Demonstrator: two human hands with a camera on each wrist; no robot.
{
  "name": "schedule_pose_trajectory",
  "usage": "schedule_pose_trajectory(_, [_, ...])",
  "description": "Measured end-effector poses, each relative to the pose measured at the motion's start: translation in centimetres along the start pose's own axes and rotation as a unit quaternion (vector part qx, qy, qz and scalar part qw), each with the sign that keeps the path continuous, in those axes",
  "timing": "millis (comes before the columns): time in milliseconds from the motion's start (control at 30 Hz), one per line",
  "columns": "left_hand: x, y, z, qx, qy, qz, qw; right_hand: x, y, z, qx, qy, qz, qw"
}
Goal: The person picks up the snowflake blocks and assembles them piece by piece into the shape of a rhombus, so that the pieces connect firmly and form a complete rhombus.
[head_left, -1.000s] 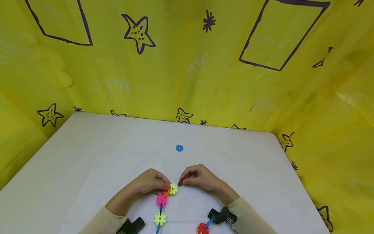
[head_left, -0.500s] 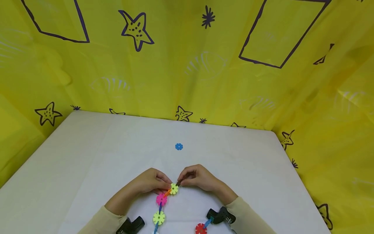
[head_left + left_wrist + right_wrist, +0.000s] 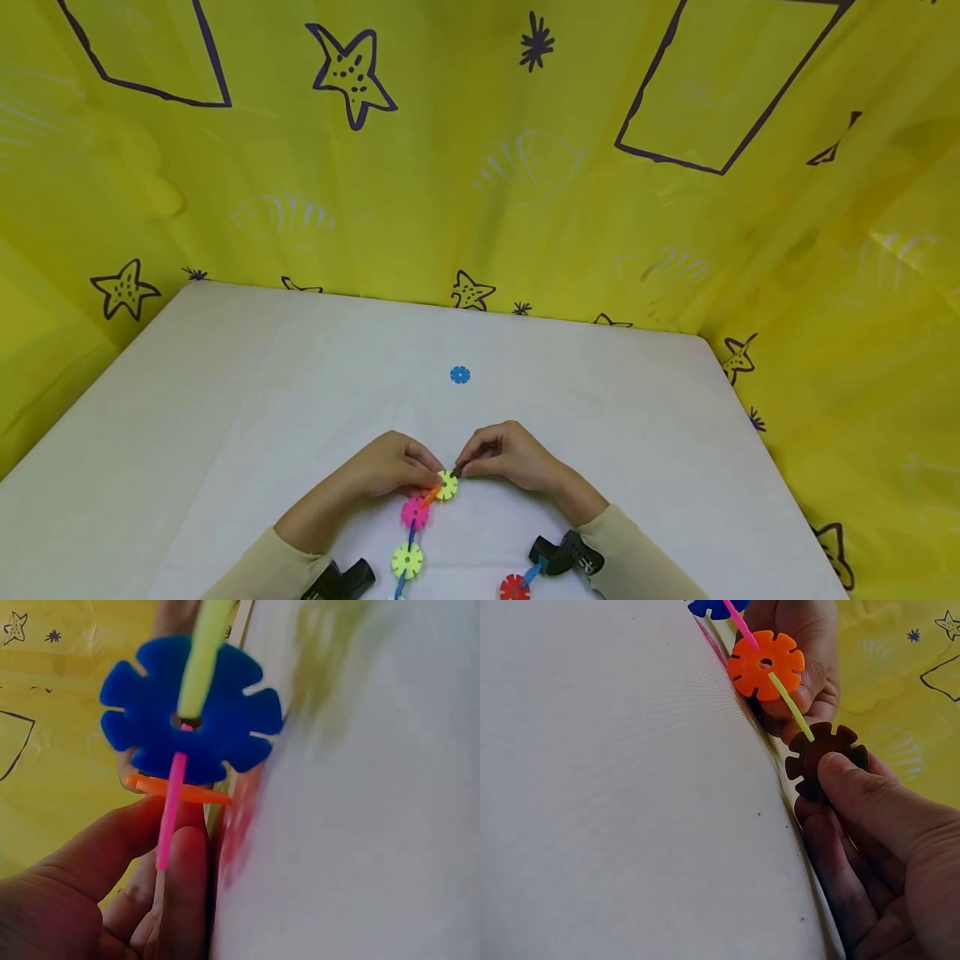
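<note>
A chain of notched plastic snowflake discs, joined at right angles, runs toward me in the head view, with a yellow disc (image 3: 447,486) at its upper end, then an orange disc (image 3: 786,654) and a pink disc (image 3: 415,514). My left hand (image 3: 393,465) pinches this end with thumb and fingers around the orange disc. Between thumb and fingers my right hand (image 3: 506,454) holds a brown disc (image 3: 807,759), its rim meeting the yellow disc's edge. A blue disc (image 3: 150,682) of the chain sits close to the left wrist camera.
One loose blue disc (image 3: 460,375) lies farther back on the white table (image 3: 337,358). Near the right wrist's black camera mount (image 3: 555,554), a red disc (image 3: 514,588) joins a light blue disc (image 3: 532,572). A yellow patterned cloth (image 3: 420,167) hangs behind.
My right hand has brought the brown disc slightly left, up against the yellow disc's edge. The left hand keeps its hold, almost still.
</note>
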State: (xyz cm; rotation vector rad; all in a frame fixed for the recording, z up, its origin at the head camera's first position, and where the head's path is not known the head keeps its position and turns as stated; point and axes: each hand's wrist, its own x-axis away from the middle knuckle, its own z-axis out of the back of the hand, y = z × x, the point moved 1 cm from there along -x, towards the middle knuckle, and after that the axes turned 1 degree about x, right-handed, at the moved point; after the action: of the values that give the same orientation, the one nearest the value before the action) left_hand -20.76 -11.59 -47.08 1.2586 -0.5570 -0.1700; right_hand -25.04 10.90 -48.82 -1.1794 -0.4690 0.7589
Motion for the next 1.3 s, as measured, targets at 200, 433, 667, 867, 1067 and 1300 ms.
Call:
schedule_pose_trajectory(200, [-0.18, -0.01, 0.0, 0.015, 0.007, 0.01, 0.9998, -0.04, -0.12, -0.11, 0.007, 0.007, 0.013, 1.0])
schedule_pose_trajectory(433, [-0.11, 0.2, -0.15, 0.017, 0.015, 0.018, 0.9996, -0.09, -0.12, -0.36, 0.013, 0.014, 0.039, 0.999])
schedule_pose_trajectory(667, [-0.07, 0.22, -0.25, 0.007, 0.013, 0.017, 0.9997, -0.06, -0.02, -0.79, 0.014, 0.014, 0.052, 0.998])
schedule_pose_trajectory(867, [-0.05, 0.19, -0.15, 0.011, 0.002, 0.022, 0.9997, -0.09, -0.26, -0.92, 0.012, 0.017, 0.03, 0.999])
schedule_pose_trajectory(1067, [0.03, 0.19, 0.13, 0.008, -0.011, 0.028, 0.9995, -0.06, -0.34, -0.71, 0.011, 0.0, 0.01, 1.0])
schedule_pose_trajectory(1300, [-0.05, -0.2, 0.33, 0.006, -0.021, 0.022, 0.9995, -0.01, -0.26, -0.34, 0.0, -0.011, 0.012, 1.0])
